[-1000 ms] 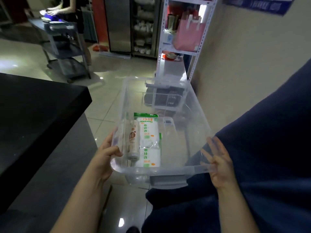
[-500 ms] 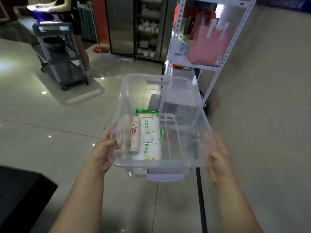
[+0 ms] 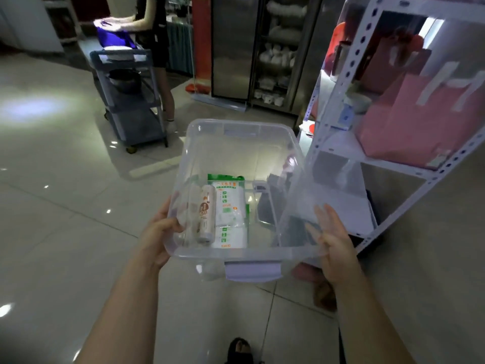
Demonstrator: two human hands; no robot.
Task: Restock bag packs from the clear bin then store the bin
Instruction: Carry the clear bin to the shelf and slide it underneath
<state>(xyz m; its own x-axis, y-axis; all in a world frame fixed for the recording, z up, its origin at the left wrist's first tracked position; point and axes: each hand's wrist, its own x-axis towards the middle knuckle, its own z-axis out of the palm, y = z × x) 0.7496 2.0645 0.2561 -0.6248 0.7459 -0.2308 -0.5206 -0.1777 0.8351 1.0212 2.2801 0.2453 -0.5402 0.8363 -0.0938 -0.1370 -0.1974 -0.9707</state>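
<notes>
Both hands carry a clear plastic storage bin [image 3: 237,125] at waist height above a glossy tiled floor [image 3: 65,206]. The left hand [image 3: 157,239] grips the bin's near left corner, thumb hooked over the rim and inside the wall. The right hand [image 3: 334,248] lies flat against the outside of the near right wall, fingers straight and spread, pressing rather than clasping.

Inside the bin, against its left wall, lies a slim white roll with an orange label [image 3: 205,215]. Just right of it and touching it sits a white bag pack with a green header [image 3: 227,206], a second like pack lying at its near end. The right half of the bin floor shows only what stands beneath it. A pale lilac latch [image 3: 253,270] hangs at the middle of the near wall.

To the right stands a white perforated metal shelf rack [image 3: 341,106], its upper shelf holding pink paper carrier bags [image 3: 409,122]; the bin's far right corner is near the rack's front post. At far left a grey wheeled cart [image 3: 131,111] stands on the tiles with a second person [image 3: 154,35] behind it, hands on blue cloth. A tall steel cabinet [image 3: 231,43] fills the far middle. A sandalled foot [image 3: 240,349] shows at the near edge.
</notes>
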